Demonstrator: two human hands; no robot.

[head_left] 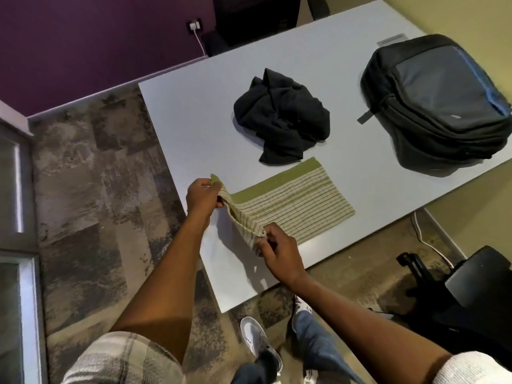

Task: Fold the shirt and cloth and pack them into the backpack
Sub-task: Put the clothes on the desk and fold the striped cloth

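You are folding the striped cloth (291, 203), and this step is asking for even hands. Starting at the left of the frame, your left hand (202, 196) is pinching the far corner of the cloth's left edge, where the plain green band ends, with the fingers curled around the fabric. A little to the right and lower, your right hand (279, 252) is pinching the near corner of the same edge, fingers closed on the fabric in the same way. Between your hands the edge is hanging slightly loose and lifted off the table (194, 120), while the rest of the cloth is lying flat in the lower middle of the frame.

To fold it well, I think you should be pulling both corners gently apart so the lifted edge is straight, then carrying them together toward the right edge and matching corner to corner. Keep the flat part from sliding.

Further right and higher, in the centre of the frame, the black shirt (282, 117) is lying crumpled, just beside the cloth and not yet folded. At the upper right, the backpack (437, 101) is lying on the table, well apart from your hands; it is looking zipped, so it probably needs opening later.
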